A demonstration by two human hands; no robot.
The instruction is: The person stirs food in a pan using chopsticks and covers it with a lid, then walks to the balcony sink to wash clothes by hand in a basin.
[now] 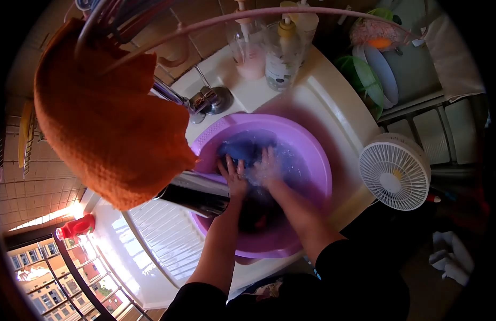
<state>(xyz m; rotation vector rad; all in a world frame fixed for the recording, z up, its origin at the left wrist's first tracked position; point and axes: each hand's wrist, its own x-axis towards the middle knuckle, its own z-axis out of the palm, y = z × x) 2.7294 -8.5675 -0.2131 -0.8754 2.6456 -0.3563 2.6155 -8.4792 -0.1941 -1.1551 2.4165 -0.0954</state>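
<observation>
A purple basin (316,144) of sudsy water sits in the sink. Dark blue fabric (240,148) lies wet in its far part, and darker cloth, hard to make out, shows nearer me. My left hand (235,177) is at the left of the water with fingers stretched and spread, its fingertips by the blue fabric. Just to its right, my right hand (266,167) is partly in the water, fingers extended and slightly blurred. Neither hand visibly grips anything.
An orange cloth (109,123) hangs at the left, near the chrome faucet (205,100). Pump bottles (281,56) stand behind the basin. A white fan (393,174) is at the right. A ribbed washboard surface (165,235) and red bottle (77,227) are at the lower left.
</observation>
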